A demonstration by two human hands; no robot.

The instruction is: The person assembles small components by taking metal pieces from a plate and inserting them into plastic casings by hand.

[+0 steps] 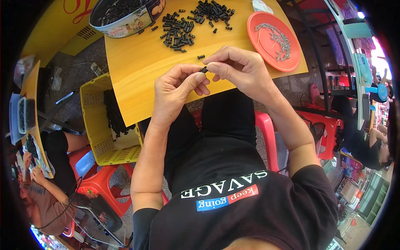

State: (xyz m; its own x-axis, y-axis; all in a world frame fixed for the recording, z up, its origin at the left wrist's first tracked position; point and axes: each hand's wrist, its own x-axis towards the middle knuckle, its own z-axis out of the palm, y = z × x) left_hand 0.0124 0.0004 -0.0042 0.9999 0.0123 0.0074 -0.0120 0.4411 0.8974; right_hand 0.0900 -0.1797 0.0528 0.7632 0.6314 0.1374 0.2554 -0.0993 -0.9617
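Over the near edge of the yellow table (137,75), my two hands meet at one small black plastic part (203,70). My left hand (177,85) pinches it between thumb and forefinger. My right hand (239,68) has its thumb and fingertips closed at the part's other end; whether they hold a second tiny piece is hidden. A single black part (201,56) lies just beyond my fingers. Farther back are two loose piles of similar black parts, one nearer (178,32) and one farther (212,11).
A red plate (255,39) with small grey metal pieces stands at the right. An oval tin (121,26) full of black parts sits at the back left. Left of the table is a yellow crate (93,125) with black pieces. Other people sit at both sides.
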